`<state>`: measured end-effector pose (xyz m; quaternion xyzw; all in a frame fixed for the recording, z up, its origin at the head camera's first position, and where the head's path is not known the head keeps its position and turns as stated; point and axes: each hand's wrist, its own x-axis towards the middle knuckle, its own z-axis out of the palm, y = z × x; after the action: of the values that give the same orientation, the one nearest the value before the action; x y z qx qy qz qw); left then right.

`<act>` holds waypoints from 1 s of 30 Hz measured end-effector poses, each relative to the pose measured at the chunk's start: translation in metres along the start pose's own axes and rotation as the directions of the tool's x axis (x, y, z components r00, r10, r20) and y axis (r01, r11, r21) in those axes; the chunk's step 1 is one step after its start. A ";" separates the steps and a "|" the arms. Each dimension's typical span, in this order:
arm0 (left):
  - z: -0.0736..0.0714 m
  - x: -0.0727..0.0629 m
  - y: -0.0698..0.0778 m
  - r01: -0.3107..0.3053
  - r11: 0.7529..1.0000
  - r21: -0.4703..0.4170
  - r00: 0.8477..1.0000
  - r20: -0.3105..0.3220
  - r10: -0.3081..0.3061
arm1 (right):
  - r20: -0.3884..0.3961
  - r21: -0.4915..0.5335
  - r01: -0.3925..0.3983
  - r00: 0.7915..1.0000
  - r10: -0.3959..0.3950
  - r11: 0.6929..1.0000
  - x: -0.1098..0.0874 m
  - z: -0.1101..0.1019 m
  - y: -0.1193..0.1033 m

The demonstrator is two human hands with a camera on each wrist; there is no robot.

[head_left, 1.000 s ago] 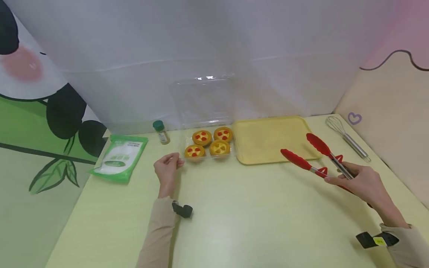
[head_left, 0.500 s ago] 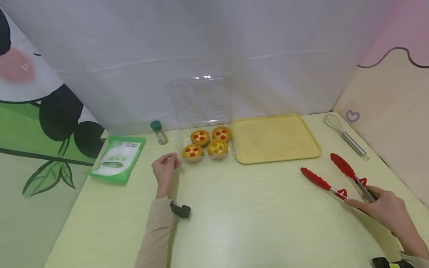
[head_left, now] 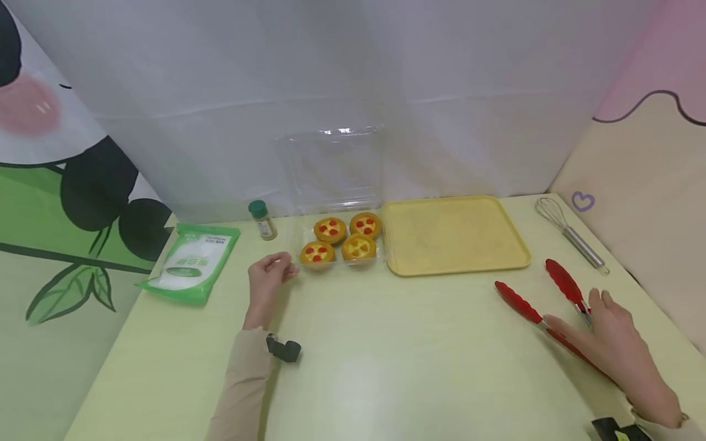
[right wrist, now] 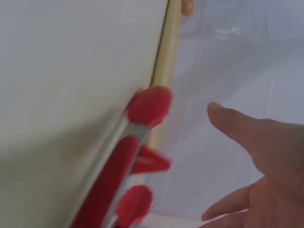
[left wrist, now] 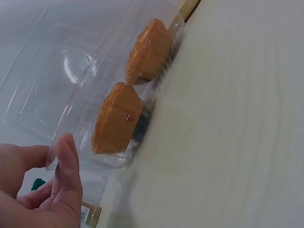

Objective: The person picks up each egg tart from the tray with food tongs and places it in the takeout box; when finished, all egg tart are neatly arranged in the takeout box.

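Note:
A clear plastic clamshell box [head_left: 336, 165] stands with its lid raised against the back cloth, several egg tarts [head_left: 358, 246] in its base. At its front left corner my left hand [head_left: 267, 275] pinches the clear rim between thumb and finger, as the left wrist view shows. On the table at the right lie red-tipped tongs [head_left: 518, 301], their two arms spread apart. Over their handle is my right hand [head_left: 612, 340], fingers extended. In the right wrist view a gap shows between that hand and the tongs.
Right of the box lies a yellow tray [head_left: 455, 236]. A whisk [head_left: 570, 233] rests at the far right edge. Toward the left are a green-capped seasoning jar [head_left: 263, 220] and a green and white bag [head_left: 194, 260].
My right hand has carried the tongs from above the tray down to the right, laid them on the table and let go. The left hand stays at the box corner.

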<state>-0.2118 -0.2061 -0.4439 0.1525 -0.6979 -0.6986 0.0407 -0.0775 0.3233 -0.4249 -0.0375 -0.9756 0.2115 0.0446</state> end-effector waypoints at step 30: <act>0.019 0.073 0.028 -0.041 0.978 0.205 0.993 0.114 0.018 | 0.219 0.712 -0.099 0.972 -0.087 0.695 0.219 0.110 -0.211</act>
<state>-0.2909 -0.2080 -0.4280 0.1061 -0.7702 -0.6288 -0.0042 -0.3174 0.1071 -0.4211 0.0051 -0.8133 0.5786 -0.0611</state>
